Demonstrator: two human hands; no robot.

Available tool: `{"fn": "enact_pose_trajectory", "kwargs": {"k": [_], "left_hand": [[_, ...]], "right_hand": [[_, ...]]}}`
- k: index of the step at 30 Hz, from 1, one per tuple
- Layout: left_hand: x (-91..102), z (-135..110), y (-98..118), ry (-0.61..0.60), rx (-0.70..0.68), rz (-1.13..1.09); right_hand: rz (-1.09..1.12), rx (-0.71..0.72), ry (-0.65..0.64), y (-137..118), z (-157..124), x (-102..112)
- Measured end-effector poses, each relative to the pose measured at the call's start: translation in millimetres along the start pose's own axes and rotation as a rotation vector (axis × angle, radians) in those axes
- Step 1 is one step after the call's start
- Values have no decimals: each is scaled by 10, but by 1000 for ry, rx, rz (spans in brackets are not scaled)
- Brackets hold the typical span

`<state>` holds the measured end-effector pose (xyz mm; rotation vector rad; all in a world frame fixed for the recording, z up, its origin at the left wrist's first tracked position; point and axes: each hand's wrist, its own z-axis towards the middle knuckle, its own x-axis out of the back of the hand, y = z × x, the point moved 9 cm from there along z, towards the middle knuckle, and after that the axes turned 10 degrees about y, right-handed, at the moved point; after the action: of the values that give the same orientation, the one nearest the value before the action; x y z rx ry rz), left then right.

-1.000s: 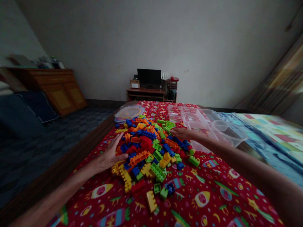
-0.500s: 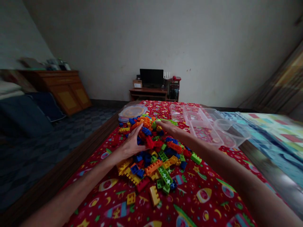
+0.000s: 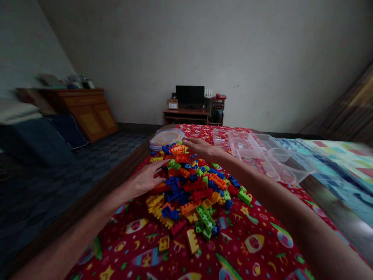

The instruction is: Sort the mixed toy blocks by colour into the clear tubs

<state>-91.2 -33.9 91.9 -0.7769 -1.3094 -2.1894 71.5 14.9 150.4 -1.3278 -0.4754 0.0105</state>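
A pile of coloured plastic building bricks point(image 3: 198, 186) lies spread over a red patterned cloth point(image 3: 233, 249). My left hand point(image 3: 148, 177) rests against the pile's left side, fingers apart and nothing gripped. At the far side of the heap, my right hand point(image 3: 199, 147) reaches over with its fingers stretched out, its palm hidden from me. Orange bricks point(image 3: 178, 149) and blue ones lie just beyond and between the hands. Nearest to me are a yellow brick point(image 3: 192, 241) and a smaller yellow brick point(image 3: 163, 244), both apart from the heap.
Clear plastic trays point(image 3: 250, 151) and a round clear tub point(image 3: 291, 165) stand right of the pile. Stacked lids point(image 3: 167, 138) lie at the far left. A bed point(image 3: 344, 159) is to the right. Behind, a monitor point(image 3: 190, 96) stands on a desk point(image 3: 186, 112).
My left hand has drawn back left from the middle of the pile, and its fingers have spread off the bricks. Bricks between the hands have shifted and settled. The view has turned slightly left.
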Motion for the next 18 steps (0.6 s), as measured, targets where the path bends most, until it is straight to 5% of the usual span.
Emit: {"fn": "enact_pose_trajectory", "kwargs": {"k": [3,5,8,11,14,18], "left_hand": [[201,-27,-92,101,-3,102],[318,-12,-151,210,-32,205],[357,54,-332,344,-54,340],[169,149,-639,306,4,366],[-70,190,-821,189,50,279],[-113,127,-689,151,89,188]], "right_hand": [[-209,86,4,23,-94,-9],[-417,268,-16,-59,-240,-131],[-624,651,-188,-195,-639,-564],[-800,908,-350,-142,-999,-956],[-944,921,-339,-24,-1028,-1045],[-1004,831,-339,89,-870,-859]]}}
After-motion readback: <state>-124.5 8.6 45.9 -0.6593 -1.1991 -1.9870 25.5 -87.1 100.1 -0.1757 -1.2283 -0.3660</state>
